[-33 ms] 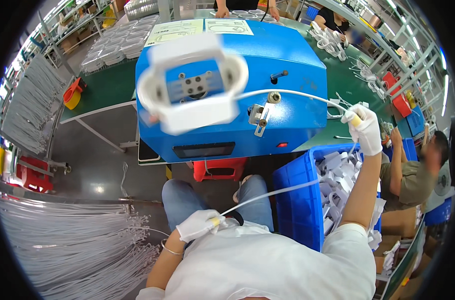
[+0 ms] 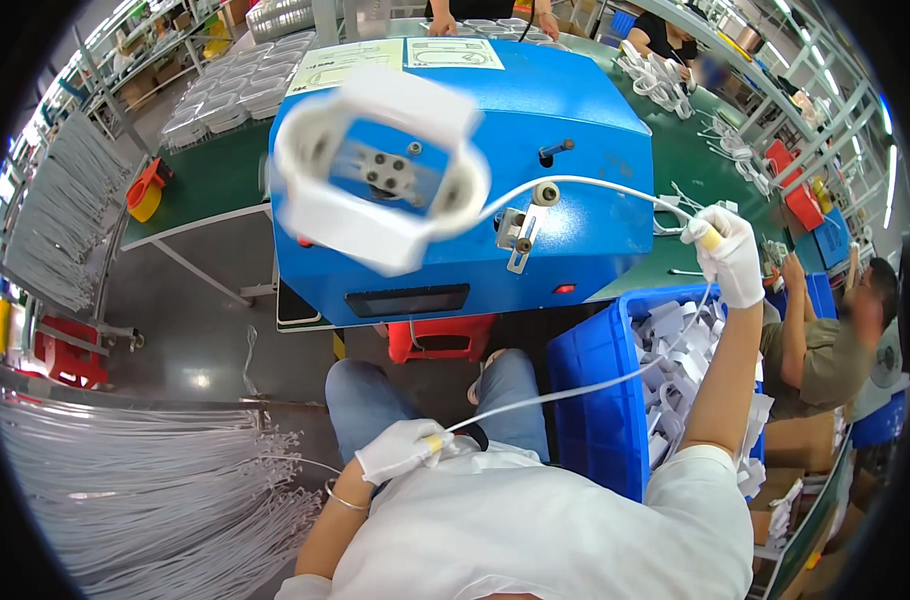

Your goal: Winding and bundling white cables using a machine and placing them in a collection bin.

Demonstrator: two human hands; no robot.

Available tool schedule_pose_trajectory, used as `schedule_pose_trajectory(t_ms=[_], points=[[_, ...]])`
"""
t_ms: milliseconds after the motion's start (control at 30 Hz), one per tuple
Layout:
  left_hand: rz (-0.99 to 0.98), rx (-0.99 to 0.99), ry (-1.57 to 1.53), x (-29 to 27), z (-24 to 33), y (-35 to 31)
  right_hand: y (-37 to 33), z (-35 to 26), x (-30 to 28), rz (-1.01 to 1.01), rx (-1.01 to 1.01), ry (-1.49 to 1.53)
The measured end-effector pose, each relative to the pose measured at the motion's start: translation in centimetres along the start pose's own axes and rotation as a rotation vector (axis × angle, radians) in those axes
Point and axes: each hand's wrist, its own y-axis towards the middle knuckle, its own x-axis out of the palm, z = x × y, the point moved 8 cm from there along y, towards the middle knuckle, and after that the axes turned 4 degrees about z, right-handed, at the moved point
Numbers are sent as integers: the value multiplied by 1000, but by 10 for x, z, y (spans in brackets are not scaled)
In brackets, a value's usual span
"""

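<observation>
Pinching white cable (image 2: 595, 182): right hand (image 2: 730, 258), left hand (image 2: 398, 452); pale printed sheets (image 2: 455, 54) atop blue machine (image 2: 600, 118), print unclear.

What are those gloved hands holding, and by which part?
A white cable: the right hand grips it partway along, beside the blue machine; the left hand grips it past the sagging stretch.

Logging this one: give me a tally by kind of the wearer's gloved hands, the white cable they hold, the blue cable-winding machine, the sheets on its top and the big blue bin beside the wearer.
Gloved hands, left and right: 2
White cable: 1
Blue cable-winding machine: 1
Pale sheets, left one and right one: 2
Big blue bin: 1
Total: 7
</observation>
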Motion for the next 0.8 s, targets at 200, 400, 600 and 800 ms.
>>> schedule_pose_trajectory(t_ms=[200,400,600,800], points=[[-37,-160,-57,14,-9,6,-7,-10,28,-109,46,76],[39,22,-76,14,-9,17,-21,-30,78,-275,193,232],[137,13,128,0,-13,11,-25,-45,96,-292,225,247],[83,46,212,8,2,15,-31,-57,115,-352,205,250]])
